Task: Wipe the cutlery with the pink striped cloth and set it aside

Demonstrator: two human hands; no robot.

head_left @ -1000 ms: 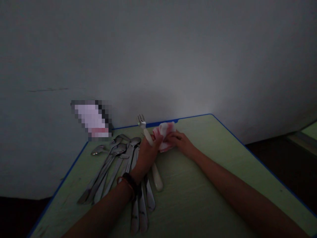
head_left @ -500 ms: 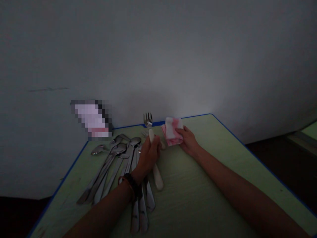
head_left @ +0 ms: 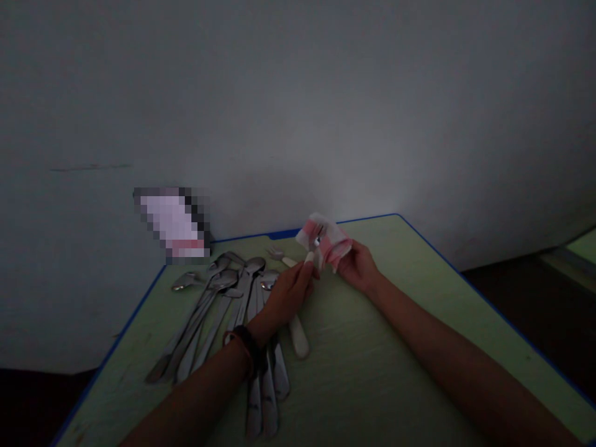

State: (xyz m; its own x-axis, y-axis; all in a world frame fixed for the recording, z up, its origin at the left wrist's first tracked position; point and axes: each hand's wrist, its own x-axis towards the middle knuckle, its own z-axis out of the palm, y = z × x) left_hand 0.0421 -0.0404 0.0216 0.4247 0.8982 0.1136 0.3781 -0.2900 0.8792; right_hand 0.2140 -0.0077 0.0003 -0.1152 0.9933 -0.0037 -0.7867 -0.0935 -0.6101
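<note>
At centre, just above the tabletop, the left hand (head_left: 287, 293) has its fingers clamped round the cream handle of a fork (head_left: 309, 256), metal end up against a pink-and-white cloth (head_left: 334, 241). Right hand (head_left: 359, 266) is gripping that cloth from the right side. Just behind the left knuckles, a second fork (head_left: 277, 252) lies on the table, handle partly covered by the hand. Another cream handle (head_left: 299, 340) pokes out below the left hand; its other end is blocked, so can't say what utensil it is. Touching distance left of the hand: one spoon bowl (head_left: 269, 279). Further left, a fanned pile of metal cutlery (head_left: 209, 310), bowls mostly to the rear, handles toward the camera. Left forearm (head_left: 195, 394) and dark bracelet (head_left: 246, 347) cross over it and hide several handles. Stray spoon head (head_left: 185, 282) at the pile's left edge. Rear left corner: pixelated panel (head_left: 172, 223), tilted near the wall (head_left: 298, 112). All on a green table (head_left: 391, 372), blue edging.
</note>
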